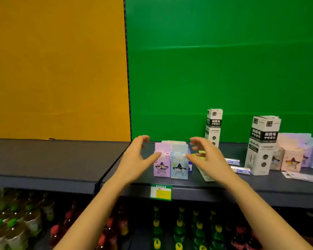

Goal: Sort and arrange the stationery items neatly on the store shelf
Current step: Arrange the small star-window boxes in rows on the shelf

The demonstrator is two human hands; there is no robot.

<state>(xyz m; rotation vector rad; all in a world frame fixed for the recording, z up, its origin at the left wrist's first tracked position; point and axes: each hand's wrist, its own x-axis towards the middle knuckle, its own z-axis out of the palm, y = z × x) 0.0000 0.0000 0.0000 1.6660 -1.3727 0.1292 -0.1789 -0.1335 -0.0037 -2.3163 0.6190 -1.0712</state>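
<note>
Both forearms reach over the dark shelf [61,159], backed by an orange panel [52,69] and a green panel [206,69]. Shelf surface extends leftward from the purple box [162,165] and blue box [179,166], which stand upright and touching near the front edge. Left hand [134,159] and right hand [208,159] flank them, fingers spread, grasping nothing; thumb contact cannot be confirmed.

An orange-yellow panel [56,69] meets a green panel [224,60] behind a dark grey shelf [43,159].
</note>
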